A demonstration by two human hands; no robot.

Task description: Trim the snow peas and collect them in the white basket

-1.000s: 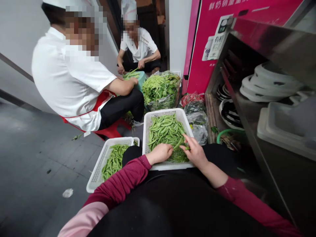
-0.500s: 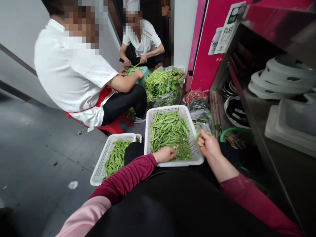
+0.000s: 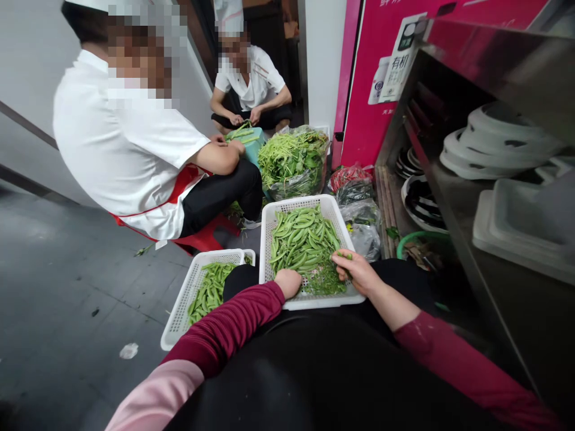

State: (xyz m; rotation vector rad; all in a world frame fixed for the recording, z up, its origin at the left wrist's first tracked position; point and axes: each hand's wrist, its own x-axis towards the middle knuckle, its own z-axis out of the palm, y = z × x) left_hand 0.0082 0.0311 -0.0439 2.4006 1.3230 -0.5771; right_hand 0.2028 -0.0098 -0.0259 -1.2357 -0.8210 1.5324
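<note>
A white perforated basket (image 3: 265, 239) rests on my lap, filled with green pea pods (image 3: 303, 236). Small green trimmings (image 3: 326, 280) lie heaped at its near right corner. My left hand (image 3: 288, 282) is curled closed at the basket's near edge, beside the pods; whatever its fingers hold is hidden. Over the right side of the basket, above the trimmings, my right hand (image 3: 357, 272) pinches a pea pod (image 3: 345, 255), which shows partly between its fingers.
A second white basket (image 3: 173, 323) of pea pods stands at my left. Two co-workers in white shirts (image 3: 130, 137) handle green stalks ahead, near a large bag of greens (image 3: 294, 158). Metal shelving (image 3: 485, 239) with dishes and a green basin (image 3: 406, 239) are on my right.
My right hand has moved left, from beyond the basket's right rim to over the trimmings, still with a pod. My left hand has drawn back slightly left. The view has shifted a little.
</note>
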